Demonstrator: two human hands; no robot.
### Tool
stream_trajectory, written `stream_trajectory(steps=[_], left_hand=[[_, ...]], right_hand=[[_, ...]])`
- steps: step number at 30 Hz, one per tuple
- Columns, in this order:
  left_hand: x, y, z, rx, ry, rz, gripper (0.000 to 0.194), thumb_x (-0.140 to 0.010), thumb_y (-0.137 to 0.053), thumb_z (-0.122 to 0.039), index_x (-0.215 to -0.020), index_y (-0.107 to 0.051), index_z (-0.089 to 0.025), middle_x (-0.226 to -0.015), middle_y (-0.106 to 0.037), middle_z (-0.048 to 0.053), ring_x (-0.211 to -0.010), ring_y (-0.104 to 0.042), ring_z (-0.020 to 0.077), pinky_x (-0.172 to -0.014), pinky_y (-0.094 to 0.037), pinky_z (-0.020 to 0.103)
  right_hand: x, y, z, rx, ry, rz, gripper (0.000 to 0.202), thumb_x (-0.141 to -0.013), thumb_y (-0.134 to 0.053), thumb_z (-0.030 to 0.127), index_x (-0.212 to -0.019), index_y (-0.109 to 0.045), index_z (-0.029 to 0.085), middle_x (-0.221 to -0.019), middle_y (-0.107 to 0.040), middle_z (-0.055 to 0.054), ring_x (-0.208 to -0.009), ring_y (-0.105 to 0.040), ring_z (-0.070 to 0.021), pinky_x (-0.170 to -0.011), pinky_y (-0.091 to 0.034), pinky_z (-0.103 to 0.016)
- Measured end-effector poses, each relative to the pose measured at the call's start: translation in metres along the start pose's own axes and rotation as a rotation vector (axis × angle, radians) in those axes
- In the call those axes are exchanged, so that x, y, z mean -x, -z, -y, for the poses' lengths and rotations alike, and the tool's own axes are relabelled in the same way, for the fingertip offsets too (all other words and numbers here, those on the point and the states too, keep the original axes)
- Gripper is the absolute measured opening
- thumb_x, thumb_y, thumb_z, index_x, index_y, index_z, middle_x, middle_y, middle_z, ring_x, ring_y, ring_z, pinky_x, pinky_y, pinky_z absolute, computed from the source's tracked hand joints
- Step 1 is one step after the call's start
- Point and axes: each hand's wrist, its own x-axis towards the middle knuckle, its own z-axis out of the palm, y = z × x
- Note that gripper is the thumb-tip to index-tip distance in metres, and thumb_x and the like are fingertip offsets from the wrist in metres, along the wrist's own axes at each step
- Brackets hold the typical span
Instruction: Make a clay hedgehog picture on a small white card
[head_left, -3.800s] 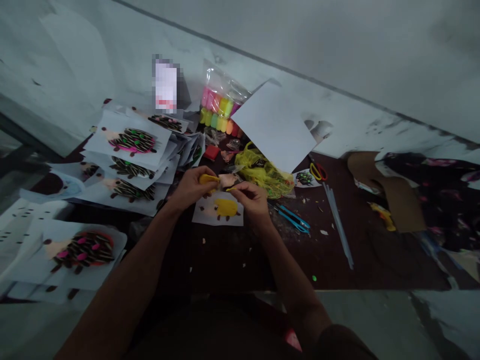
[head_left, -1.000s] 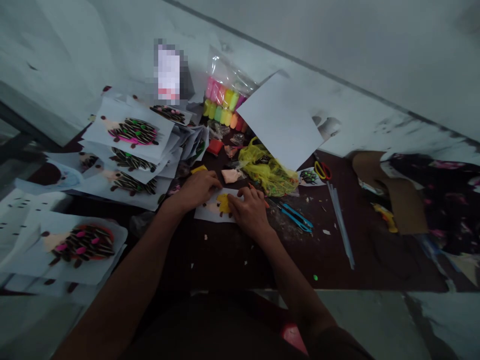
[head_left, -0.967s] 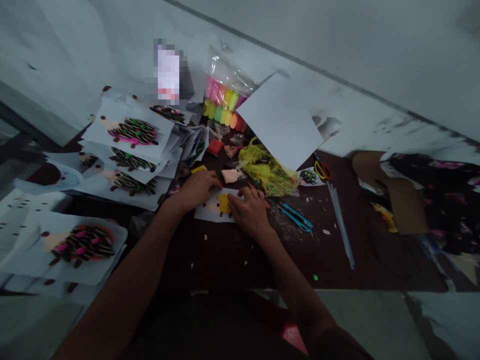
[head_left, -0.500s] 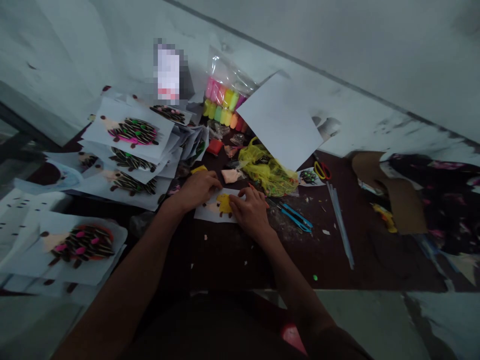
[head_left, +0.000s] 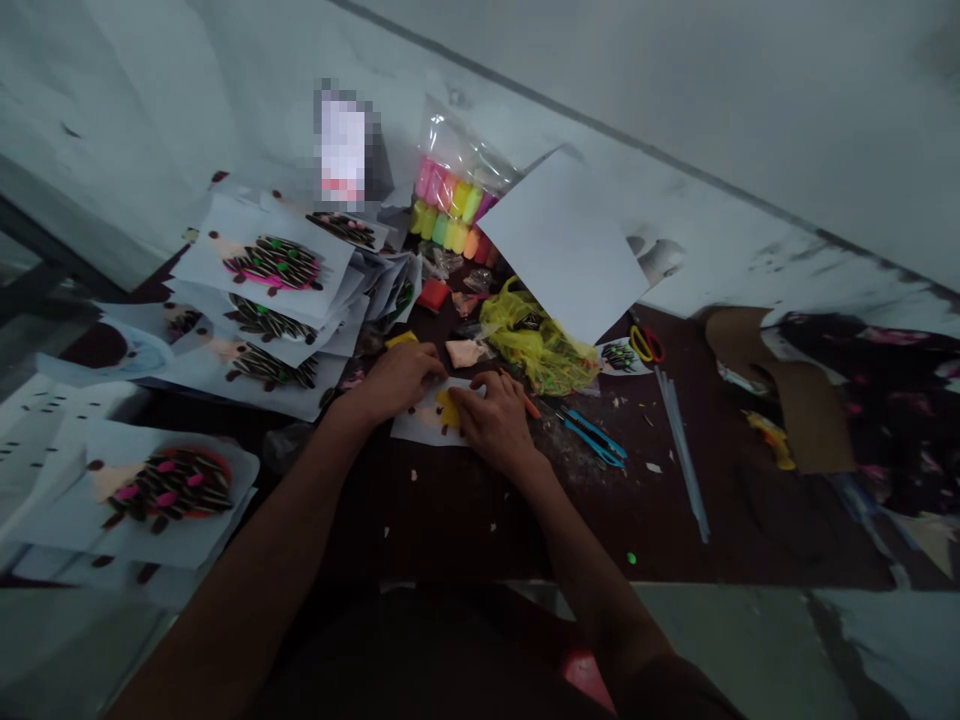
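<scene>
A small white sheet of paper lies on the dark table in front of me, with a pale, pointed animal face and a yellow clay body on it. My left hand holds the sheet at its upper left edge, fingers bent and close together. On the yellow clay rests the thumb of my right hand, its other fingers bent and apart from the thumb. That hand covers the sheet's right side. Just beyond the sheet is a lump of pale pink clay, and a yellow piece sits behind my left hand.
Stacked hedgehog pictures fill the left side. A bag of coloured clay, a leaning white sheet and a yellow net bag are behind. Rightward lie a blue cutter, scissors and glue sticks.
My right thumb has shifted slightly left and covers more of the yellow clay. The left hand stays at the sheet's edge. The whole view has moved a little.
</scene>
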Motion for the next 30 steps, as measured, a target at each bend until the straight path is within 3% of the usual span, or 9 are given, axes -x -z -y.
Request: stream_trajectory(steps=[13, 22, 30], left_hand=[[0.0002, 0.0015, -0.0027, -0.009, 0.001, 0.004, 0.033, -0.085, -0.051, -0.009, -0.097, -0.08, -0.018, -0.1, -0.072, 0.008, -0.091, -0.065, 0.0192, -0.084, -0.049, 0.03], [0.0005, 0.003, -0.0029, 0.001, 0.011, 0.029, 0.032, -0.086, -0.052, -0.009, -0.1, -0.08, -0.017, -0.102, -0.072, 0.009, -0.094, -0.065, 0.0206, -0.085, -0.048, 0.031], [0.0003, 0.0, -0.0003, -0.007, -0.003, 0.003, 0.033, -0.085, -0.051, -0.008, -0.098, -0.08, -0.019, -0.102, -0.073, 0.008, -0.092, -0.065, 0.0189, -0.084, -0.049, 0.03]], right_hand=[[0.0023, -0.0017, 0.0059, 0.033, 0.047, 0.012, 0.027, -0.1, -0.052, 0.031, -0.119, -0.071, 0.028, -0.112, -0.059, -0.009, -0.099, -0.048, -0.023, -0.091, -0.03, -0.038], [0.0012, -0.0055, 0.0006, -0.017, 0.006, -0.06, 0.03, -0.098, -0.055, 0.026, -0.123, -0.071, 0.029, -0.113, -0.059, -0.009, -0.099, -0.048, -0.0226, -0.094, -0.032, -0.039], [-0.0002, -0.0048, 0.0043, 0.038, 0.017, 0.003, 0.027, -0.1, -0.052, 0.032, -0.116, -0.072, 0.029, -0.112, -0.058, -0.009, -0.099, -0.047, -0.0234, -0.093, -0.031, -0.04]])
